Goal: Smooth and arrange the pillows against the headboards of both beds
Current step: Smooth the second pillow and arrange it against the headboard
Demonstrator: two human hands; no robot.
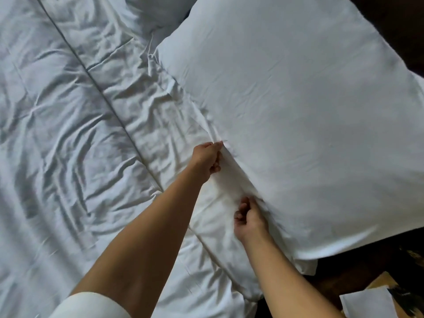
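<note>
I am pinching the near pillow (298, 111) hem with both hands, left hand (206, 159) and right hand (249, 219); tugging unevenly risks dragging it crooked.

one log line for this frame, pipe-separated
step: smoothing pillow | left hand: pinches near edge of pillow | right hand: grips same edge, closer in | duvet: wrinkled | second pillow: untouched

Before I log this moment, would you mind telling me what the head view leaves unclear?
- Headboard: lost in dark shadow beyond the big pillow.
- Second pillow: cut off by the top edge.
- Fingertips of the left hand and right hand: buried in pillowcase folds.
- Other bed: out of frame.
</note>
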